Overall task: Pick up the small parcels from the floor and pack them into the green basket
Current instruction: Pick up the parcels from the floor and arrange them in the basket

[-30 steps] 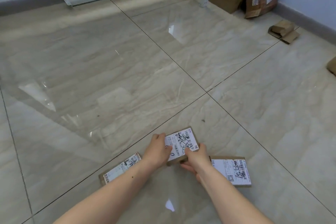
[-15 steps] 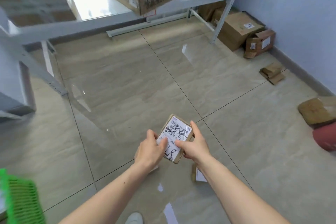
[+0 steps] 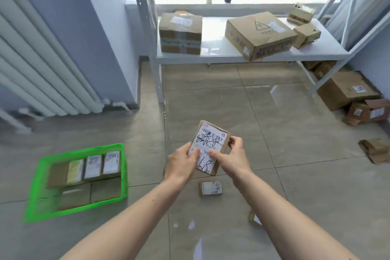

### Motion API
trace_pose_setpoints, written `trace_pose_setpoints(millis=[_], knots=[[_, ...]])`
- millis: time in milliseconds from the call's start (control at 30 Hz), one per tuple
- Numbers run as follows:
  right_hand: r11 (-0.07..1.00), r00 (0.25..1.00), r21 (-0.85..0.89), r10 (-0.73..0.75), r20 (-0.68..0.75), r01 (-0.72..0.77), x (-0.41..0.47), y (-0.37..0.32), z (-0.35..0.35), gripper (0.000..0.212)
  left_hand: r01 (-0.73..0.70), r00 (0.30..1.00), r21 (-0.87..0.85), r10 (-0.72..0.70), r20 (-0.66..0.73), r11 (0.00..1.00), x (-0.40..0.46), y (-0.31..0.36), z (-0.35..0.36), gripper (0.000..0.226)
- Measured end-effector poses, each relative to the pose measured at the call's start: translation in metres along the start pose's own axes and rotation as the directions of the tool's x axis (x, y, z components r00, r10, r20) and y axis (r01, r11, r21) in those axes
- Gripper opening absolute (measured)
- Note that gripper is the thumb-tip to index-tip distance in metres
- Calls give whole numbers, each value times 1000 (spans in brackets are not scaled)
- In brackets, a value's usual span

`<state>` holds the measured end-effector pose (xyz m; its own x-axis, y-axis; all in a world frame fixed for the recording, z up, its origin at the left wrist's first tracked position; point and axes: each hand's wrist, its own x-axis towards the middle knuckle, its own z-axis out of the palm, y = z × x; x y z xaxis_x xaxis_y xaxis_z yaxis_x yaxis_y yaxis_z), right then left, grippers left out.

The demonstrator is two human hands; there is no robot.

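Observation:
I hold a small brown parcel (image 3: 211,143) with a white scribbled label in front of me, well above the floor. My left hand (image 3: 182,161) grips its lower left edge and my right hand (image 3: 231,157) grips its right side. The green basket (image 3: 40,173) stands on the floor to the lower left, with several parcels packed upright and flat inside. Another small parcel (image 3: 211,188) lies on the tiles just below my hands, and one more (image 3: 252,217) peeks out beside my right forearm.
A white metal shelf (image 3: 221,54) with large cardboard boxes stands ahead. More boxes (image 3: 344,88) sit under it at the right, and folded cardboard (image 3: 375,150) lies by the right wall. A radiator (image 3: 38,59) fills the left wall.
The parcel has been lifted off the floor in both hands. The view has swung up and left, bringing the green basket fully into sight.

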<state>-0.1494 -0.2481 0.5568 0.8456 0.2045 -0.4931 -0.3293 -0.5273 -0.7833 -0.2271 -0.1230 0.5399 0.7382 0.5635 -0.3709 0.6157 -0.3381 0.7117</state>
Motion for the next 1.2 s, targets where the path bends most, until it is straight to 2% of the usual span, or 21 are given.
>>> trace_pose_setpoints(millis=[233,400,533,667,867,1067,1200], knots=[[987,973,-57,-135,189,148,-74,-60,148,72,116,985,-102,-127,-113,988,-25,-102,-141,28],[983,946,-47,-156,284,177,-126,-80,286,58,186,959,-110,-205,-195,976,-43,-202,-246,31],[993,923,27,-115,366,113,-160,-94,392,72,231,939,-173,-266,-218,957,-53,-280,-319,30],[996,919,3,-79,386,84,-171,-93,480,59,283,920,-239,-334,-205,929,-52,-342,-372,33],[999,915,-43,3,405,16,-157,-83,569,56,415,892,-42,-415,-181,909,-25,-410,-407,33],[992,888,-125,66,455,-9,-109,-71,646,53,459,875,-41,-460,-152,887,32,-471,-417,29],[986,885,-163,108,452,-37,-77,-52,692,54,485,863,14,-476,-166,874,73,-521,-413,35]])
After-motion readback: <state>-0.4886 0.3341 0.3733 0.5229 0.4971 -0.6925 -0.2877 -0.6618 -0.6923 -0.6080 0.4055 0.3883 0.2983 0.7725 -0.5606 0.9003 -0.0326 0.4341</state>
